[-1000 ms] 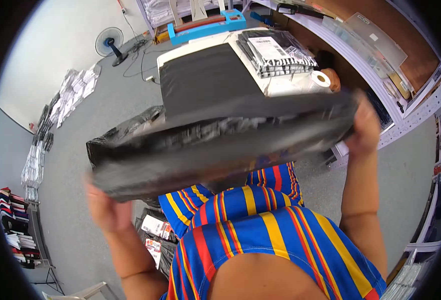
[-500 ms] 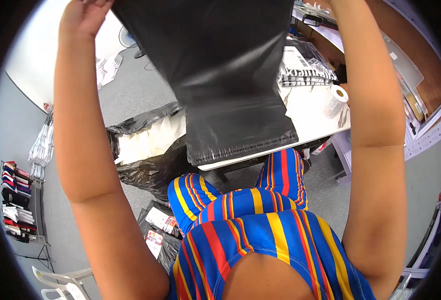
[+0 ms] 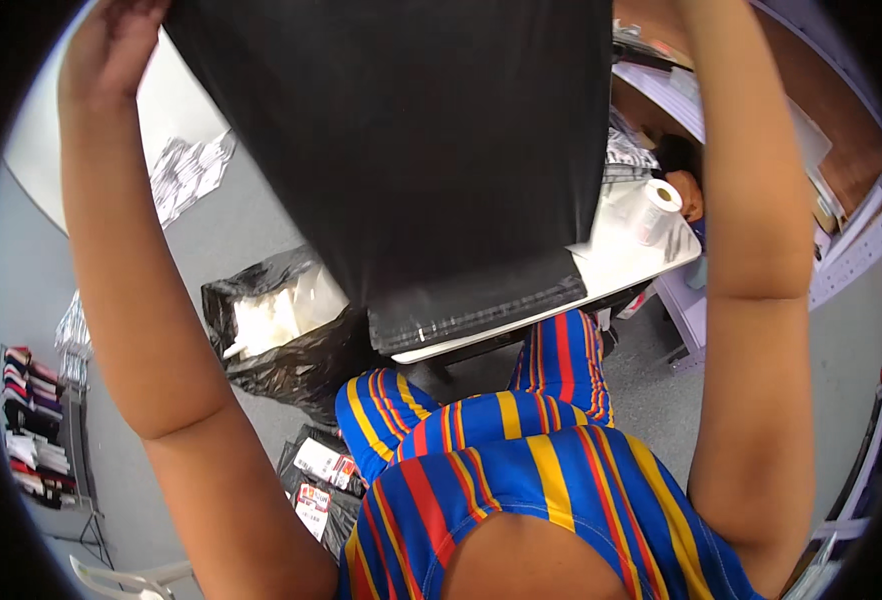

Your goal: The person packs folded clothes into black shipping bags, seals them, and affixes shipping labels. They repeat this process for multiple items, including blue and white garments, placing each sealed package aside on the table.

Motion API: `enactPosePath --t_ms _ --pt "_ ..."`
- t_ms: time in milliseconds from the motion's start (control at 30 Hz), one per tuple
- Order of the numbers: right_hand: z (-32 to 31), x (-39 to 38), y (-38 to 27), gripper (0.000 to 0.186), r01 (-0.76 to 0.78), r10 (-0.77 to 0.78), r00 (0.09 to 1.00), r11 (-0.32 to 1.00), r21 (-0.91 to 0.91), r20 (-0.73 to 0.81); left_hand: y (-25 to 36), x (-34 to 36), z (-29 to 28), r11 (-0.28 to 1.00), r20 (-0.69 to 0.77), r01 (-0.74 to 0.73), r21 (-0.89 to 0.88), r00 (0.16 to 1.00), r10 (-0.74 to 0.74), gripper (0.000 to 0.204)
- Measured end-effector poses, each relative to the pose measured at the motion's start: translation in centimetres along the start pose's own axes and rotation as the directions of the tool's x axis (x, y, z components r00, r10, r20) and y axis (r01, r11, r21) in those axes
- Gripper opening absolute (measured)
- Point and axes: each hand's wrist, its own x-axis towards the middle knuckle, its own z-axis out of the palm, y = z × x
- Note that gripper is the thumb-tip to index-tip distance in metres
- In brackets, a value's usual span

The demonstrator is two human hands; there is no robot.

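A large black plastic bag (image 3: 391,130) is stretched up in front of me, wide at the top and narrowing toward the table. Its top edge runs out of the picture. My left hand (image 3: 121,45) is closed on its upper left corner, with the fingertips partly cut off by the frame. My right arm reaches up on the other side, but the hand lies beyond the top edge. Below the raised bag, a flat stack of black plastic bags (image 3: 481,312) lies along the near edge of the white table (image 3: 651,262).
A label roll (image 3: 658,210) stands on the table at right. Left of the table sits an open black bin bag (image 3: 291,360) holding white scraps. Packed parcels (image 3: 316,480) lie by my legs. A clothes rack (image 3: 46,430) stands far left, a purple shelf (image 3: 866,240) at right.
My left hand has moved outward to the left, and the raised bag has spread wider and smoother. It now covers more of the table's far part.
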Motion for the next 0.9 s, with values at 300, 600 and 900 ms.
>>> enactPosePath --t_ms 300,600,900 --pt "-3.8 1.6 8.0 0.012 -0.372 0.371 0.928 0.927 0.058 0.021 -8.4 0.2 -3.5 0.97 -0.077 0.238 -0.055 0.967 -0.242 0.022" --pt "-7.9 -6.4 9.5 0.024 -0.362 0.367 0.93 0.906 0.219 0.022 -6.7 -10.2 -10.2 0.901 0.313 0.406 -0.151 0.884 -0.346 0.014" --pt "-14.1 -33.7 16.1 0.024 -0.693 0.697 0.686 0.539 -0.479 -0.209 -11.4 -37.2 -15.4 0.341 -0.055 0.93 -0.136 0.336 -0.94 0.009"
